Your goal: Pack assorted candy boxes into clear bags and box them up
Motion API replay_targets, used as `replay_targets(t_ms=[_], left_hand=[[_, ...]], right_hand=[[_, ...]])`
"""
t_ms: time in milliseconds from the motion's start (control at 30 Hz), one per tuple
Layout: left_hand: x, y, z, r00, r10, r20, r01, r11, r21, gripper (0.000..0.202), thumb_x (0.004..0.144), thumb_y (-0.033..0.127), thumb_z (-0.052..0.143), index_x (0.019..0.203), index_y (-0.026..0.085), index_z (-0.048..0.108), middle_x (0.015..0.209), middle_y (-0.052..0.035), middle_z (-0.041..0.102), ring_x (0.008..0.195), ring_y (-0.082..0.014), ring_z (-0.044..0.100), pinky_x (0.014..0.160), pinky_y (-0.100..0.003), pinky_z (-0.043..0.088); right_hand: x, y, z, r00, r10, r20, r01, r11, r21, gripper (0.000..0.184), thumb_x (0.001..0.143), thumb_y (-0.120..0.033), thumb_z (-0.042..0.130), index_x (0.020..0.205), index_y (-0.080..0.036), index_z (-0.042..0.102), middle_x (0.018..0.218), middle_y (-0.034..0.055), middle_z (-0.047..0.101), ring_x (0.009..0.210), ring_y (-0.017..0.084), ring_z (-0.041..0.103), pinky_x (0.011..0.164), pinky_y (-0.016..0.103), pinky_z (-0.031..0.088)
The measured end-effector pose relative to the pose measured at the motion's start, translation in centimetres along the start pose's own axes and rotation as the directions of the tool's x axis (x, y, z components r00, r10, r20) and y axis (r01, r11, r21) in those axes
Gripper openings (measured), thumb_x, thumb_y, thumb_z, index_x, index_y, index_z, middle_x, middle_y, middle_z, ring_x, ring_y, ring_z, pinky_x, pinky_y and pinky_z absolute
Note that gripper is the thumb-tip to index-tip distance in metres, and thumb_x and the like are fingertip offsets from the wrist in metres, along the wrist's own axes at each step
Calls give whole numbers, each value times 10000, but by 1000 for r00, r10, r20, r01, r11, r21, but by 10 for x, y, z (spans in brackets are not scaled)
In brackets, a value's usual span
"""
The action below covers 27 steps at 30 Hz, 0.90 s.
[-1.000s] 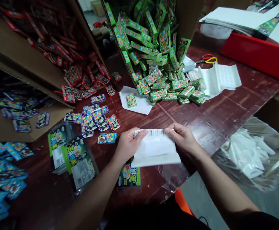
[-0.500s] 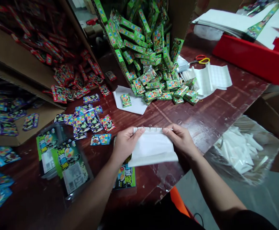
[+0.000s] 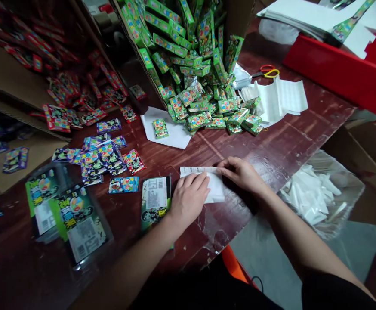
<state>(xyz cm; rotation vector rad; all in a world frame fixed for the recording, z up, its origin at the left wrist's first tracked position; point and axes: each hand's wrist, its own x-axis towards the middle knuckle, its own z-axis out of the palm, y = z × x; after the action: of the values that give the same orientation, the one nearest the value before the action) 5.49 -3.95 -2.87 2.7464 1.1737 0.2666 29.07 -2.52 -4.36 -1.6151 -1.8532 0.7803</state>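
A white sheet (image 3: pixel 216 191) with a narrow printed strip along its far edge lies on the table in front of me. My left hand (image 3: pixel 189 196) rests flat across its left part, fingers stretched out. At the far right corner, my right hand (image 3: pixel 241 173) pinches the strip between thumb and fingers. Just left of the sheet is a green and black printed pack (image 3: pixel 155 196) with a white label, partly covered by my left hand and forearm. More such packs in clear plastic (image 3: pixel 81 224) lie farther left.
Green candy boxes (image 3: pixel 191 64) spill from a carton at the back. Purple packets (image 3: pixel 99 157) and red packets (image 3: pixel 59 116) lie left. Scissors (image 3: pixel 267 71) sit beside white sheets (image 3: pixel 291 97). A red bin (image 3: pixel 336 73) stands back right; a clear bag of white scraps (image 3: pixel 310 193) is beyond the table edge.
The white sheet, earlier held up between both hands, now lies on the table. My left hand has let go of its edge and spread flat over it.
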Motion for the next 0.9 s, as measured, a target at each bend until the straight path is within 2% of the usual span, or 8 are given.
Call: replay_targets(t_ms=[133,200,333,467,667,733,800,900], left_hand=[[-1,1,-4,1000,0,18,-1,1000,22,352,1034,300,494,1357,189,576,1457,-58,589,1231,-269,547,939,-460,442],[-1,2,-5,1000,-5,26,4,1000,24,349,1034,300,494,1357,194,575,1453,-62,591,1238,-272,543,934,-459,437],[-1,2,-5,999,-18,42,17,1000,17,347,1023,306,518,1352,214,575,1446,-57,593,1244,-270,538,931,-450,434],[-1,3,-4,999,-19,46,18,1000,13,349,1024,303,515,1357,214,566,1450,-39,588,1232,-260,536,923,-451,435],[-3,3,-5,999,-24,40,23,999,24,354,1031,282,493,1369,200,560,1437,-61,597,1228,-260,533,930,-452,432],[-3,3,-4,999,-21,36,20,1000,18,348,1040,274,468,1367,201,561,1430,-61,603,1238,-259,529,935,-456,434],[-2,5,-2,999,-25,28,25,1000,8,347,1038,269,468,1365,200,560,1440,-63,594,1244,-260,526,936,-457,440],[-3,10,-1,999,-40,19,41,999,-23,325,1031,269,488,1335,198,578,1418,-53,608,1232,-261,539,943,-460,457]], right_hand=[[4,-2,4,1000,16,-8,-16,999,-43,120,925,-355,645,931,-239,678,873,18,728,767,184,644,700,298,487],[4,-6,4,1000,-4,-21,2,995,-96,97,928,-329,638,930,-243,682,911,35,718,837,206,639,742,321,486],[2,-10,-5,989,-141,-53,129,973,-192,104,955,-310,614,950,-255,702,1011,69,701,964,238,624,839,367,496],[11,-10,-15,965,-223,-140,212,973,-93,105,957,-322,627,982,-239,687,981,71,700,941,240,637,854,389,509],[34,-11,-5,977,-212,-38,209,976,-60,254,937,-338,637,1168,-235,624,1081,76,716,1002,264,645,911,448,501],[35,-12,-3,978,-207,37,207,978,-3,384,914,-307,655,1280,-244,556,1063,61,720,1005,256,652,937,461,496],[32,-17,-4,973,-209,98,198,974,106,538,912,-280,647,1410,-255,444,965,29,712,917,226,664,903,438,517],[18,-29,-10,985,-171,14,160,942,295,662,936,-293,629,1519,-286,314,923,15,675,810,189,645,786,367,542]])
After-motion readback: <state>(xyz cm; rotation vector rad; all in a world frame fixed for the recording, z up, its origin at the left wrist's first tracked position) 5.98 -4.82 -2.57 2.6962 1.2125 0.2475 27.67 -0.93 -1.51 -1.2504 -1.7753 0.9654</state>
